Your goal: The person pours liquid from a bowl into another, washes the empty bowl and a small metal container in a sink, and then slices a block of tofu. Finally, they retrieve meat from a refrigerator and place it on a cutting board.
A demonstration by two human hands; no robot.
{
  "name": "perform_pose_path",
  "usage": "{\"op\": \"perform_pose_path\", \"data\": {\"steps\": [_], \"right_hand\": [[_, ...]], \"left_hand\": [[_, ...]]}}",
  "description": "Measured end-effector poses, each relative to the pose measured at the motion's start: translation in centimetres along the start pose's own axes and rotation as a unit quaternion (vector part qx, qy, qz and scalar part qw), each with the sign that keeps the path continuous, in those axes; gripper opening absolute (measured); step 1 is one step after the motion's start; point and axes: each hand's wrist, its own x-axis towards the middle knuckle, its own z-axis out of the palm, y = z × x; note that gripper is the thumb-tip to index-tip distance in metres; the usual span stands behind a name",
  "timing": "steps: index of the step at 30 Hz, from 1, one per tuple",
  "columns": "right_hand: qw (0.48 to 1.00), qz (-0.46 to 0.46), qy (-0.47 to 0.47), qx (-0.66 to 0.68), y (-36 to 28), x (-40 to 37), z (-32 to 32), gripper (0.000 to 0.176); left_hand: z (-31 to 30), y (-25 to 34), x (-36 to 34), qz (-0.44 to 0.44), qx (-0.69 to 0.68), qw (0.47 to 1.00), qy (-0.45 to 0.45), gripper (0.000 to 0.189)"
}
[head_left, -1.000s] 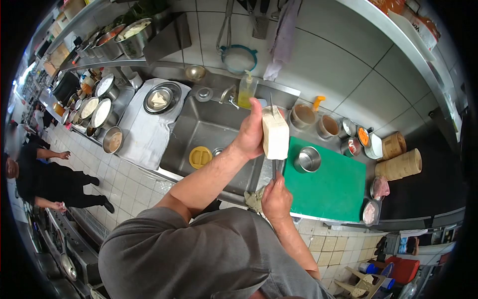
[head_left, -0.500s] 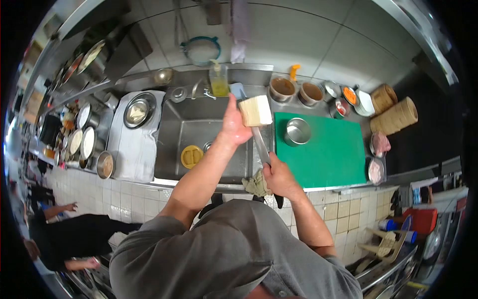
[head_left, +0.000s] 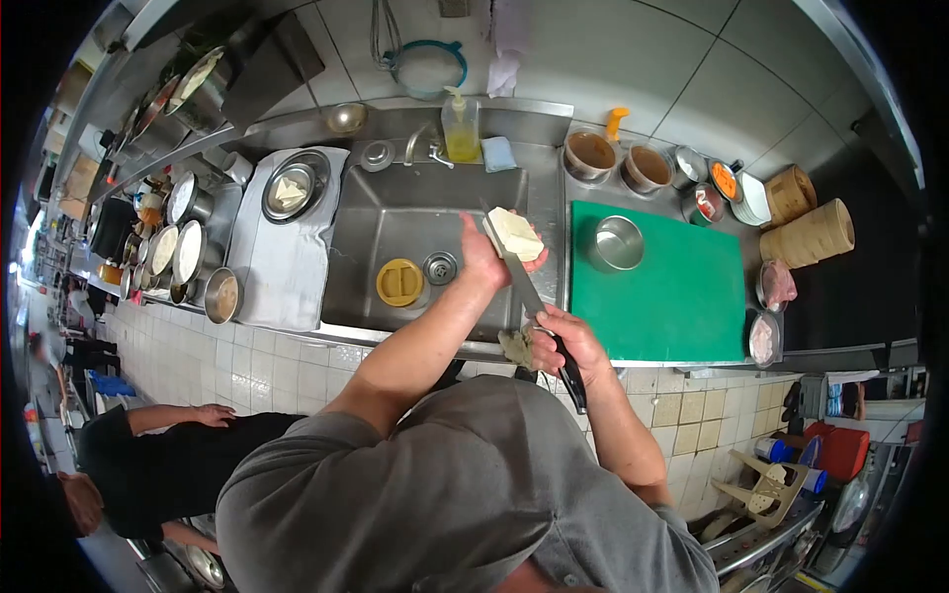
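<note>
A pale block of tofu lies on the palm of my left hand, over the right side of the sink. The thumb stands up on its left side, and fingertips show at its right edge. My right hand is wrapped round the black handle of a knife. The blade slants up and left along the left side of the tofu, its tip poking out past the far corner. Below the blade, a crumpled greenish rag lies at the front edge of the sink.
The steel sink contains a yellow round piece. A metal pot stands on the green cutting board. Behind are a soap bottle and sauce containers. At left, bowls sit on a white cloth. Another person stands nearby.
The tofu has tipped from facing me to lying flatter on the left palm. The knife has turned, its blade now reaching along the tofu's left side. My view has shifted slightly.
</note>
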Motion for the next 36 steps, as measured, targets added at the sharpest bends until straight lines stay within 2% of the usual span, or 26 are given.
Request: {"op": "perform_pose_path", "data": {"steps": [2,4,5,6,8,9,10,11,12,13,14,15,16,18,21,23,26,28,32,34,36], "right_hand": [[1.0,0.011,-0.009,-0.004,0.0,0.3,1.0,0.009],[0.994,0.033,-0.064,-0.079,-0.1,0.3,2.1,0.011],[0.993,0.024,-0.069,-0.095,-0.3,0.1,2.6,0.016],[0.993,0.026,-0.072,-0.095,-0.8,-0.4,3.4,0.016],[0.965,-0.102,-0.009,-0.242,-2.4,-1.8,5.7,0.02],[0.934,-0.153,0.028,-0.321,-3.2,-2.4,6.2,0.02],[0.894,-0.203,0.065,-0.395,-3.7,-2.8,6.4,0.021],[0.855,-0.247,0.107,-0.443,-4.0,-2.9,6.0,0.019],[0.855,-0.245,0.103,-0.446,-3.7,-2.7,5.2,0.019],[0.746,-0.296,0.158,-0.575,-3.2,-2.2,4.0,0.019],[0.613,-0.338,0.208,-0.683,-2.4,-1.6,2.7,0.018],[0.56,-0.331,0.216,-0.728,-1.7,-1.0,1.5,0.018],[0.562,-0.332,0.217,-0.726,-0.9,-0.4,0.8,0.018],[0.499,-0.297,0.235,-0.78,0.8,0.6,0.2,0.017],[0.49,-0.325,0.237,-0.773,1.4,1.5,0.8,0.017],[0.492,-0.335,0.238,-0.767,1.4,1.7,1.1,0.017],[0.495,-0.329,0.241,-0.767,1.0,1.5,1.5,0.018],[0.521,-0.306,0.24,-0.76,0.9,1.3,1.8,0.019],[0.519,-0.309,0.241,-0.759,1.0,1.4,1.2,0.019],[0.486,-0.322,0.233,-0.778,1.2,1.4,0.8,0.02],[0.484,-0.313,0.23,-0.784,1.5,1.3,0.3,0.02]], "left_hand": [[-1.0,0.7,0.5,-0.006,-0.01,1.0,-0.007,0.096],[-1.5,1.3,1.0,-0.002,-0.023,0.998,-0.052,0.096],[-1.5,1.8,1.1,-0.008,-0.025,0.995,-0.096,0.098],[-1.4,2.6,1.2,-0.004,-0.024,0.995,-0.096,0.098],[2.5,3.8,-1.0,-0.052,-0.064,0.992,-0.1,0.1],[4.7,4.1,-2.5,-0.03,-0.089,0.988,-0.121,0.099],[4.4,5.0,-3.3,-0.075,-0.056,0.959,-0.266,0.104],[5.4,5.2,-4.4,-0.049,-0.013,0.976,-0.21,0.104],[6.5,5.3,-5.4,-0.022,0.03,0.988,-0.153,0.105],[5.2,5.8,-4.6,-0.011,0.023,0.992,-0.127,0.104],[3.8,6.1,-4.2,-0.009,0.023,0.992,-0.127,0.104],[2.3,6.3,-3.7,-0.006,0.022,0.991,-0.135,0.104],[1.1,6.5,-3.2,-0.006,0.022,0.99,-0.143,0.105],[0.3,6.3,-3.2,-0.015,0.02,0.985,-0.168,0.107],[2.2,5.4,-4.5,-0.017,0.002,0.986,-0.167,0.11],[2.5,5.6,-4.5,-0.045,0.032,0.973,-0.223,0.107],[3.3,5.6,-4.7,-0.05,0.049,0.971,-0.227,0.108],[3.5,5.5,-4.7,-0.057,0.038,0.972,-0.225,0.111],[4.1,5.3,-4.8,-0.068,0.031,0.975,-0.209,0.115],[4.4,5.3,-4.9,-0.071,0.043,0.975,-0.205,0.116],[4.6,5.4,-4.9,-0.074,0.055,0.975,-0.202,0.117]]}}
